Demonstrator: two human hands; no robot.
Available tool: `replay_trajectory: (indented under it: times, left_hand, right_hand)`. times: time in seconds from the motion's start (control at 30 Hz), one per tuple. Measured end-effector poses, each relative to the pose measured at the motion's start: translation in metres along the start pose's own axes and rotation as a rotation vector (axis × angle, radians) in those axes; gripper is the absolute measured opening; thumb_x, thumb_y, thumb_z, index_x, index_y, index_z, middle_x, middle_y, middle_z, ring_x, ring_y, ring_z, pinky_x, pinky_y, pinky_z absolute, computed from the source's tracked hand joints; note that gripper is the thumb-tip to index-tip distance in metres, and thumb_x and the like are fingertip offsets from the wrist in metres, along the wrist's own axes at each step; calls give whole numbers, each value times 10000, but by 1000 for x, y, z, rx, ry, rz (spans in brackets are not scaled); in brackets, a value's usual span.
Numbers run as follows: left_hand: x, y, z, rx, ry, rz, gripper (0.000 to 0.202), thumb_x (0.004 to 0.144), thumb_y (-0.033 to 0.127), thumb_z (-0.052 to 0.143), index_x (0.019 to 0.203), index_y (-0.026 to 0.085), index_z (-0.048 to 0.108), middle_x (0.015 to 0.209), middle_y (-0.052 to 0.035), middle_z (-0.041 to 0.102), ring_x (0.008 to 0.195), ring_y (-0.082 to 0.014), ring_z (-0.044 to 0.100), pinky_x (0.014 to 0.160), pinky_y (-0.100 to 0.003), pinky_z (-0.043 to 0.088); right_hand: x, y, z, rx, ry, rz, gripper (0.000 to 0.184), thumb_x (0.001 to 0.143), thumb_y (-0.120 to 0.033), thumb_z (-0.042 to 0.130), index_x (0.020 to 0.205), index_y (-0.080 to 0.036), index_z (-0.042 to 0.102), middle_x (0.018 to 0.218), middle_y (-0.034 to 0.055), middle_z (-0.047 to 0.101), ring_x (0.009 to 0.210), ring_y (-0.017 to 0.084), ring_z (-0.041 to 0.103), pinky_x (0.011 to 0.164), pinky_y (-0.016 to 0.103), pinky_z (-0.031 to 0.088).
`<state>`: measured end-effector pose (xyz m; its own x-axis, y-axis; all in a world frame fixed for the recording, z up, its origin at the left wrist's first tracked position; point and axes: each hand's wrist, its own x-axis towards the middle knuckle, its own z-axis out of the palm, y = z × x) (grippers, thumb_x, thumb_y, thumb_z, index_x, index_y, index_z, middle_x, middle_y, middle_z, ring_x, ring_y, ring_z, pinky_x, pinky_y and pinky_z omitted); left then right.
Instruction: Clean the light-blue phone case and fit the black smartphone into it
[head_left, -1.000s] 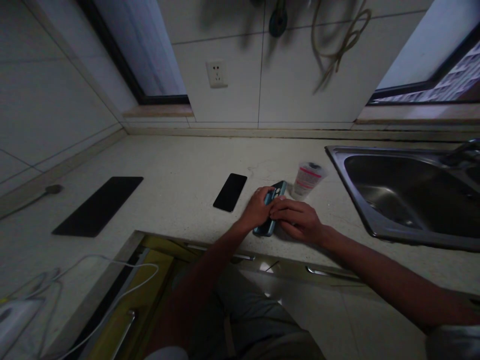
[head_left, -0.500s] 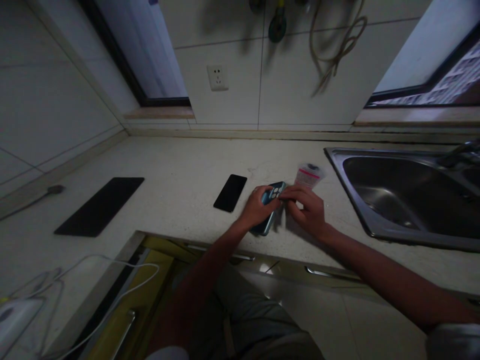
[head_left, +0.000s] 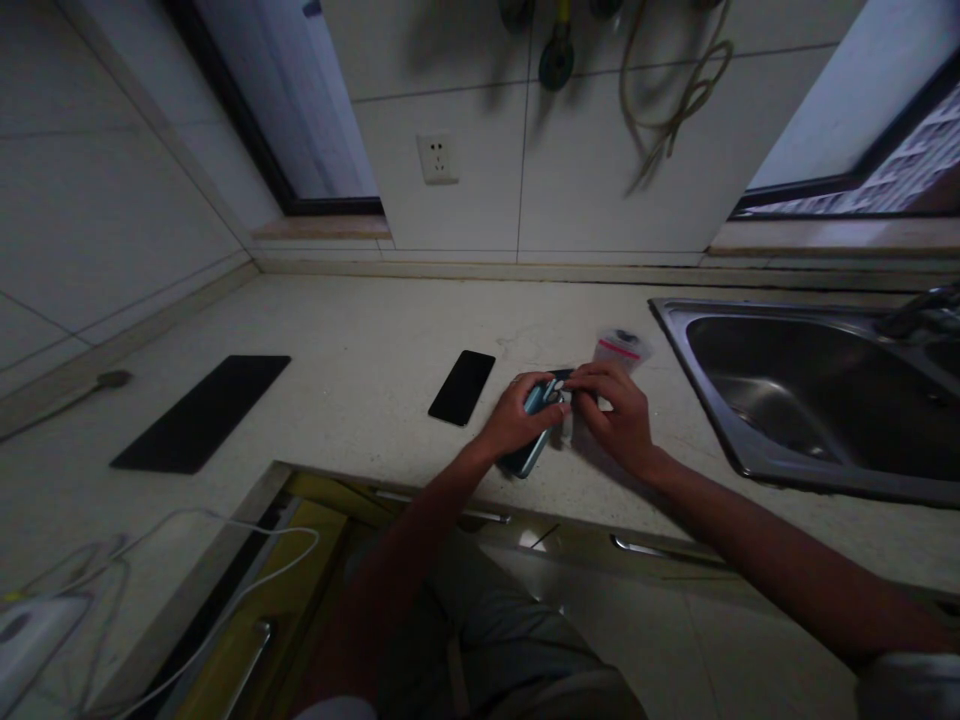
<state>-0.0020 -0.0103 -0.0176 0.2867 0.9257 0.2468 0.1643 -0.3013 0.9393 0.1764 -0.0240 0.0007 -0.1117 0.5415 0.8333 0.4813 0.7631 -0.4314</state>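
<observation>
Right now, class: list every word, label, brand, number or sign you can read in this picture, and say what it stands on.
None can be read.
Clear plastic pouch with a red band: its print is too blurred to read.
Teal phone case, flat black phone, white wall socket: no legible text.

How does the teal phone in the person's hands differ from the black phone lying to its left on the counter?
The teal rectangular phone is gripped by the left hand, with the right hand at its top end; the black flat phone lies untouched. The teal one is tipped up, while the black one lies flat. Both are slim rectangles on the pale stone counter.
</observation>
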Motion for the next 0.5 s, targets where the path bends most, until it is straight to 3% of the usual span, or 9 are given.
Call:
replay_trajectory:
  times: [0.2, 0.5]
  left_hand:
    - [2, -7, -5, -176, 26, -18, 583, 730, 411, 829, 1217, 202, 588, 1270, -118, 646, 1159, -261, 629, 988, -402, 506]
    - [-1, 8, -9, -392, -99, -156, 733, 651, 449, 889, 1239, 204, 525, 983, -49, 694, 836, -178, 674, 792, -329, 539]
  right_hand:
    - [-3, -7, 0, 53, -127, -80, 241, 894, -95, 597, 1012, -241, 747, 958, 60, 701, 868, 200, 679, 738, 341, 569]
    - [-1, -11, 0, -10, -72, 5, 159, 910, -142, 603, 946, -234, 728, 897, 45, 636, 799, 186, 641, 698, 324, 540]
